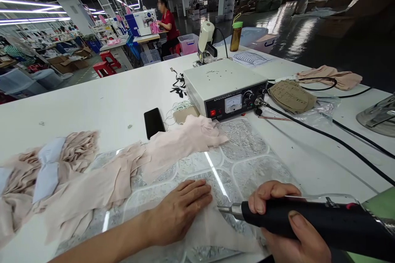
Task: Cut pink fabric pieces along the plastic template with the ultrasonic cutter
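Observation:
My left hand [182,209] lies palm down with fingers stretched out, pressing a sheer pale pink fabric piece [212,230] onto a clear patterned mat [265,172]. In my right hand [286,222] is a black ultrasonic handpiece [311,218], with fingers and thumb wrapped around its body. Its metal tip [225,209] points left, close to the fabric beside my left fingers; whether it touches the cloth I cannot tell. More pale pink fabric pieces [182,139] lie in a loose row beyond my left hand.
A white control box [222,86] stands ahead, its black cable [327,133] crossing the right side. A phone [154,123], tan fabric pieces [291,96] and bunched cloth [77,148] lie on the white table [123,90]. A bottle [236,35] stands at the far edge; people work beyond.

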### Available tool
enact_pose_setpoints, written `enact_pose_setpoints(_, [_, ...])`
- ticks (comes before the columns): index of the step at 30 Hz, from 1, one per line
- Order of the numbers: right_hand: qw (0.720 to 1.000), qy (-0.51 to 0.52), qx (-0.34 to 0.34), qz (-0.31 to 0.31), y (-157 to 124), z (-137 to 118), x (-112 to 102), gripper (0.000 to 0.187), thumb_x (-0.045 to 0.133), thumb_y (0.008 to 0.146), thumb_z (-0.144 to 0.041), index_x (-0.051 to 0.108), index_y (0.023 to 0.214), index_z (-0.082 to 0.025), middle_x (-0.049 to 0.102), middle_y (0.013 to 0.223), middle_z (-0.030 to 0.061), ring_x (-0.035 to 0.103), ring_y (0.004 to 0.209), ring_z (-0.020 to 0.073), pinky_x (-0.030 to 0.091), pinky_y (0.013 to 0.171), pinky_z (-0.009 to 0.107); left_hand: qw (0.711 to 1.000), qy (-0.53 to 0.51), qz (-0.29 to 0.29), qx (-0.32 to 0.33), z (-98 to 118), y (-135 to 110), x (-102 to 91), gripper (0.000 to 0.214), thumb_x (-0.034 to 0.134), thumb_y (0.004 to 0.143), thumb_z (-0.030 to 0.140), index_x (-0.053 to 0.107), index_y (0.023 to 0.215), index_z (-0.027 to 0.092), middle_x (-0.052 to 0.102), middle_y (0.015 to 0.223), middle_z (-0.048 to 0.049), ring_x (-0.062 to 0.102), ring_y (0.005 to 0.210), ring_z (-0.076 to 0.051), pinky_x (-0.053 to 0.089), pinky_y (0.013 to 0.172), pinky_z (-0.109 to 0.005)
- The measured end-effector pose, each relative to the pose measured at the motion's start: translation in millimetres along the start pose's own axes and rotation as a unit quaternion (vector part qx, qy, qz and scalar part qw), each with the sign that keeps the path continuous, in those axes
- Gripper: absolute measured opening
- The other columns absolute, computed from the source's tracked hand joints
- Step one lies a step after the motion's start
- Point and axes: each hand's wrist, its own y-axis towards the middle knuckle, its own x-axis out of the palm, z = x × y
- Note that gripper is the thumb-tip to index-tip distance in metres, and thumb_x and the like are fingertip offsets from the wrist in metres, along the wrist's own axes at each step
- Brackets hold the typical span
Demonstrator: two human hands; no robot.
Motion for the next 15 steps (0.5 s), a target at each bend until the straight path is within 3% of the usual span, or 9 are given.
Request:
enact_pose_setpoints(9, [1.0, -0.005, 0.003, -0.002, -2.6, -4.0, -4.4, 0.016, 0.055, 0.082, -0.035, 0.061, 0.085, -0.02, 0.056, 0.073, 0.0017, 0.056, 0.055, 0.0126, 0.051, 0.049, 0.03, 1.0, 0.019, -0.008, 0.004, -1.0, -1.8, 2.4, 0.049, 0.046, 0.087, 0.009, 0.043, 0.136, 0.012, 0.046, 0.142, -0.0172, 0.038, 0.136, -0.031, 0.038, 0.109, -0.05])
enact_pose_setpoints(15, [0.999, -0.034, -0.031, 0.015, 3.6, -3.1, -3.0, 0.012, 0.056, 0.08, -0.032, 0.06, 0.084, -0.021, 0.056, 0.072, 0.0016, 0.056, 0.057, 0.0135, 0.052, 0.052, 0.032, 1.0, 0.013, 0.007, -0.002, -1.0, -3.8, 3.4, 0.049, 0.044, 0.091, 0.01, 0.04, 0.14, 0.015, 0.045, 0.144, -0.0159, 0.037, 0.137, -0.03, 0.037, 0.11, -0.048])
